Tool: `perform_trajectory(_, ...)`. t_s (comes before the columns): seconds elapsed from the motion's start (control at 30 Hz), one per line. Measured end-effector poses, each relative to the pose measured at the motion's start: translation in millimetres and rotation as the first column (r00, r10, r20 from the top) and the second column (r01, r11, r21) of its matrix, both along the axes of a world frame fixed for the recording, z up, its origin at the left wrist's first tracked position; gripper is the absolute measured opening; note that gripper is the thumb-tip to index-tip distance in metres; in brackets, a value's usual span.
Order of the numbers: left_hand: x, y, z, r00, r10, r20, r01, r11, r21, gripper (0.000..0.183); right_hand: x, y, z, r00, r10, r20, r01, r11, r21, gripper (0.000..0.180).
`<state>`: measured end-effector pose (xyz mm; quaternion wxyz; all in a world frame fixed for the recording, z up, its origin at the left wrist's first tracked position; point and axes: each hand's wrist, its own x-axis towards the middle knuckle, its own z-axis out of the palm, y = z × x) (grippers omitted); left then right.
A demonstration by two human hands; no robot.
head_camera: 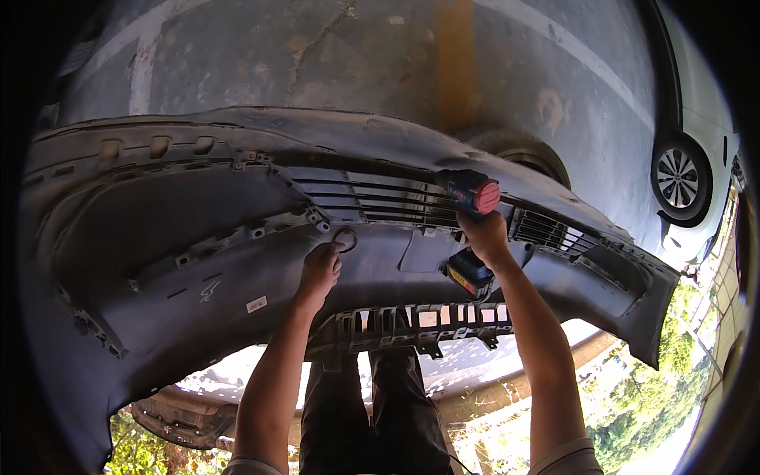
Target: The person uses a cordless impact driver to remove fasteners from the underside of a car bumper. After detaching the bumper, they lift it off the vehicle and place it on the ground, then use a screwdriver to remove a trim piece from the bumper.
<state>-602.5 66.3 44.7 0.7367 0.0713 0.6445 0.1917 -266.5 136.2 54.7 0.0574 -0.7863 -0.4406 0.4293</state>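
My right hand grips the handle of a cordless drill driver with a dark body and a red rear cap. Its nose points left over the slatted grille, and the battery pack hangs below my fist. A small dark ring is pinched between the thumb and fingers of my left hand; exactly what it is, I cannot tell. Both hands are over the inner side of a large dark plastic car bumper cover, which spans the view before me. A metal-looking bracket sits just above the ring.
Behind the bumper, a tyre lies on the concrete floor, which has a yellow stripe. A light-coloured car stands at the right. Below are a slotted lower grille, my legs, a dark part and plants.
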Motion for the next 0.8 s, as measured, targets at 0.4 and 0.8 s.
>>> perform_trajectory(0.4,30,-8,5,0.989,0.144,-0.018,-0.144,0.989,-0.023,0.023,-1,27,0,0.969,0.238,0.069,-0.235,0.971,-0.043,0.031)
perform_trajectory(0.8,69,5,4,0.994,0.109,0.021,-0.109,0.993,0.039,0.022,6,28,-5,0.980,0.201,0.009,-0.199,0.976,-0.088,0.032)
